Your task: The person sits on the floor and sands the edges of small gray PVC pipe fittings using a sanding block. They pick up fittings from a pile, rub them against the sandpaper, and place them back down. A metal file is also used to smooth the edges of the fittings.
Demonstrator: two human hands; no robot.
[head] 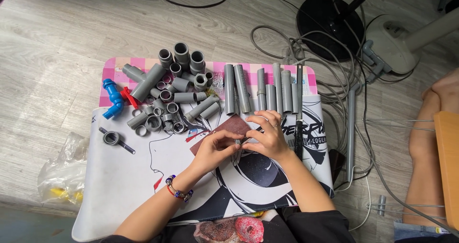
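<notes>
here my left hand [216,150] and right hand [267,137] pinch a small grey piece [239,141] between their fingertips, over the brown sandpaper sheet [224,130] on the printed mat [124,176]. grey pipe lengths [260,87] lie in a row just beyond, fittings [167,99] heaped to the left.

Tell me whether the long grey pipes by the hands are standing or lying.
Lying. The long grey pipes rest flat side by side on the mat, their full lengths showing, just beyond the right hand.

Pipe fittings [167,99] heaped at mat's [119,176] far left; straight pipe lengths [260,90] in a row to their right. Sandpaper sheet [224,128] lies on mat before both, under both hands. Cables [330,85] right of mat.
</notes>
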